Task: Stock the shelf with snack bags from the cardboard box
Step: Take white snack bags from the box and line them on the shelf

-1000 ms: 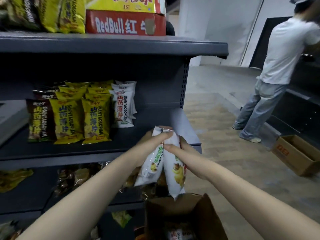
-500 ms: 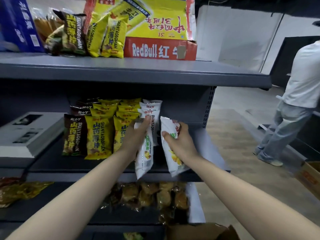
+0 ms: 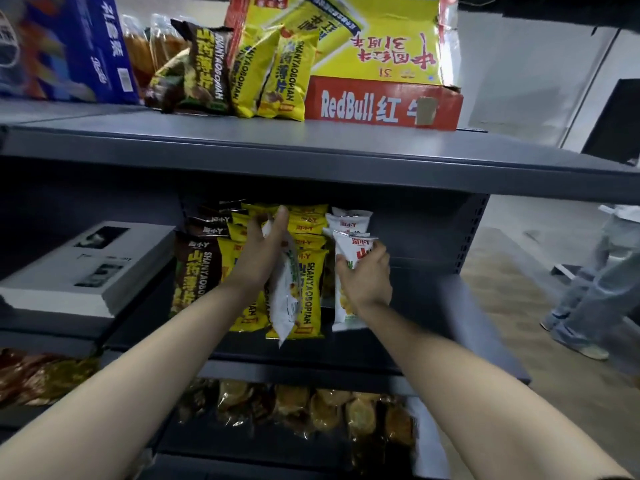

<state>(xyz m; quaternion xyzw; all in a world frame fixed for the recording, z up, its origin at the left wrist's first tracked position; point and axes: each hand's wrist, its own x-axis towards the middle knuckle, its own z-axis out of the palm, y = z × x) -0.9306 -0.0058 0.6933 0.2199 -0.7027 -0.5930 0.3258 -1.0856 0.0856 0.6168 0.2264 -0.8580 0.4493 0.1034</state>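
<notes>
Both hands have pushed deeper into the middle shelf (image 3: 467, 327) than half a second ago, and the two white bags have gone in with them

Left hand (image 3: 263, 258) grips the top part of one white snack bag (image 3: 285, 306): the fingers are wrapped round it, with one finger pointing up. That bag hangs tilted in front of the row of yellow bags (image 3: 310, 296), with its lower corner near the front edge of the shelf

Right hand (image 3: 367, 282) has its fingers curled round the middle of the second white snack bag (image 3: 349, 251). This bag stands upright just in front of the white bags (image 3: 348, 220) already lined up at the right end of the row. Its bottom edge is down at the shelf board, though whether it rests there is hard to tell

Brown bags (image 3: 195, 268) stand to the left of the yellow ones, and a flat grey box (image 3: 86, 265) lies further left. On the top shelf (image 3: 311, 157) sit a blue carton (image 3: 86, 46), a few leaning brown and yellow bags and a red and yellow drinks box (image 3: 381, 105). Clear packs of golden snacks (image 3: 311, 407) fill the shelf below. Another person's legs in pale jeans (image 3: 595, 289) show at the right edge
</notes>
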